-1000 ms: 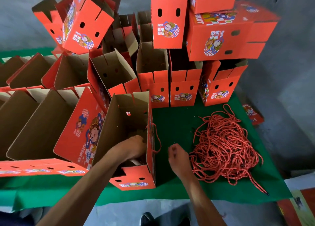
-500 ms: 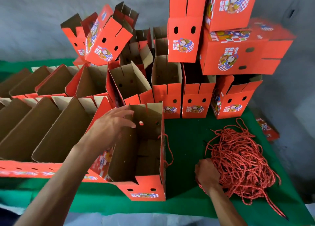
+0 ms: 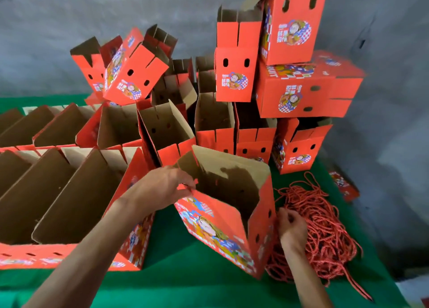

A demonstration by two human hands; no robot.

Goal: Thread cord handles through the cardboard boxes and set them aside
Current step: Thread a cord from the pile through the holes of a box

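The right hand (image 3: pixel 291 227) sits just right of the tilted open-topped red printed cardboard box (image 3: pixel 222 217), partly behind its near right corner. Its fingers are curled at the near left edge of the tangled pile of red twisted cord (image 3: pixel 322 228), but whether they pinch a strand is hard to make out. Motion blur softens the box's inner walls and its flaps. The far stack of red boxes (image 3: pixel 299 91) is cut off at the top, and a small red carton (image 3: pixel 343 184) at the far right is blurred.

The left hand (image 3: pixel 162 187) grips the left top edge of the tilted box, fingers curled over the rim. Half a second ago that hand hovered open above the box, which then stood square against the row of flattened brown-lined boxes (image 3: pixel 58 191) on the left. It now leans right, turned so its cartoon-printed side faces near, with a gap of green cloth between it and the row. The right hand was already at the cord pile and has stayed there.

The boxes are corrugated card, glossy red outside and plain brown within, with paired oval holes punched in the end panels. The cord is a rope-like twisted strand, lying in loose loops. The green felt-like table cover (image 3: pixel 185 273) looks matte and slightly fuzzy. Behind is a rough grey wall (image 3: pixel 46 40).
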